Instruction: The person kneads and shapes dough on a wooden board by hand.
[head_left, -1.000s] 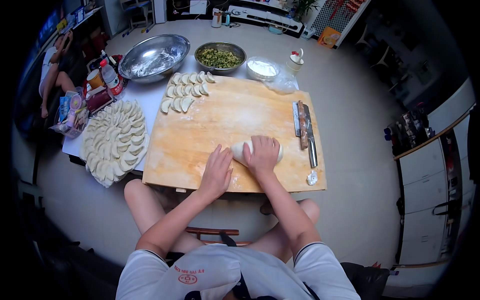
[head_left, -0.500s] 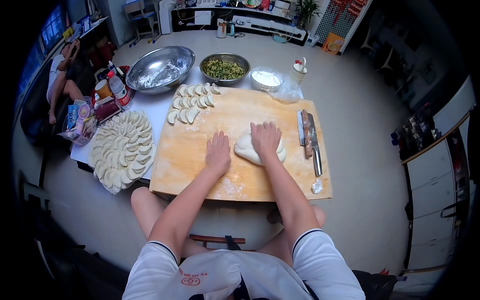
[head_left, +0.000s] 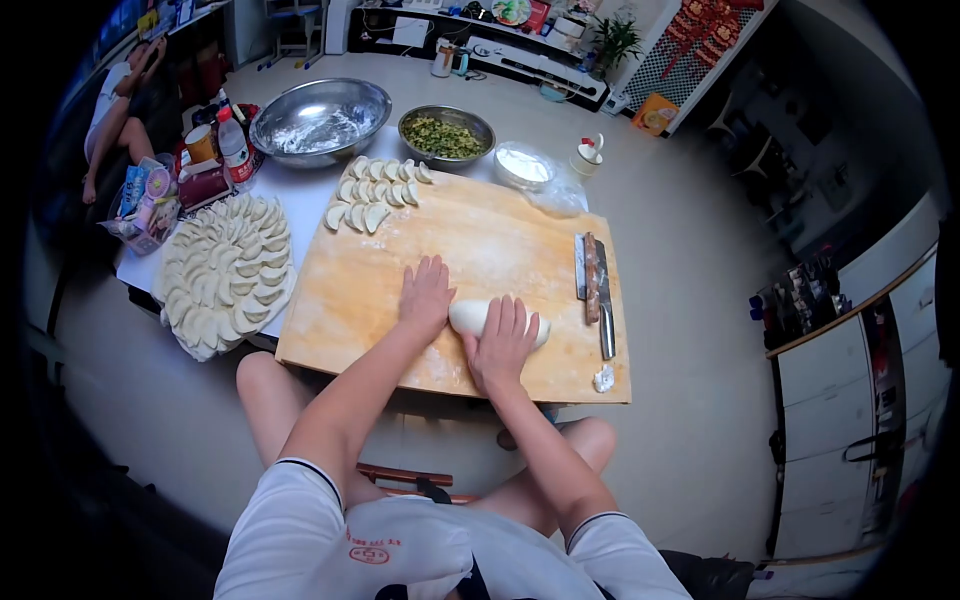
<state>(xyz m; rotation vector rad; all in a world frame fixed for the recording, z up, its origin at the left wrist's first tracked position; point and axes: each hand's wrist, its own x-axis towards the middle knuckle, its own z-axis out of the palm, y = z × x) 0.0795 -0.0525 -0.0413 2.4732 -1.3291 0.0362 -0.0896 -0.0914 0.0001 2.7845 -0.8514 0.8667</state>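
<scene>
A smooth white lump of dough lies on the floured wooden board. My right hand rests on the dough's near side, palm against it and fingers stretched over the top. Just left of the dough, my left hand lies flat on the board, fingers extended, holding nothing. Several shaped dumplings stand in rows at the board's far left corner. Along the right side of the board are a cleaver and a flour-dusted rolling pin.
A tray of dumplings sits left of the board. Behind it are a large steel bowl, a bowl of green filling and a bowl of white powder. A bottle stands at the left. Another person sits beyond.
My right hand has drawn back toward me on the dough, its fingers now straighter. The dough appears more rounded and elongated. My left hand stays flat on the board; the view has shifted slightly.
</scene>
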